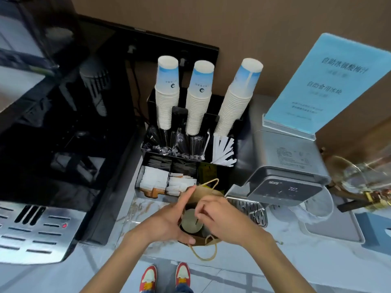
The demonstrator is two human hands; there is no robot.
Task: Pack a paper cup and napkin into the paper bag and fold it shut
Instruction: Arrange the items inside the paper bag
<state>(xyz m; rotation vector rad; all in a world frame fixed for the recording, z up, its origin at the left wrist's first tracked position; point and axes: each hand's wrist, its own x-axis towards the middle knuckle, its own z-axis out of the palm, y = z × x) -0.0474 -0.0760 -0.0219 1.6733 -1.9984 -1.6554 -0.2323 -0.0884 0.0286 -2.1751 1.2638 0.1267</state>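
Observation:
A brown paper bag (pixel 206 194) with twine handles stands open at the counter's front edge. Inside it a white paper cup (pixel 190 224) sits upright, seen from above. My left hand (pixel 169 220) wraps the bag's left rim, thumb on the near edge and fingers along the far side. My right hand (pixel 222 218) is over the bag's right rim, its fingertips pinched inside the opening just above the cup. Whether they hold a napkin is hidden. White napkins (pixel 154 180) lie in the black organizer's front compartments, behind the bag.
A black organizer (pixel 215 166) holds three stacks of upturned cups (pixel 167 96), stirrers and wrapped straws. A black coffee machine (pixel 53 144) fills the left. A silver water dispenser (pixel 283 182) with its drip tray stands right, a blue sign (pixel 323 81) on it. Glass jar at far right.

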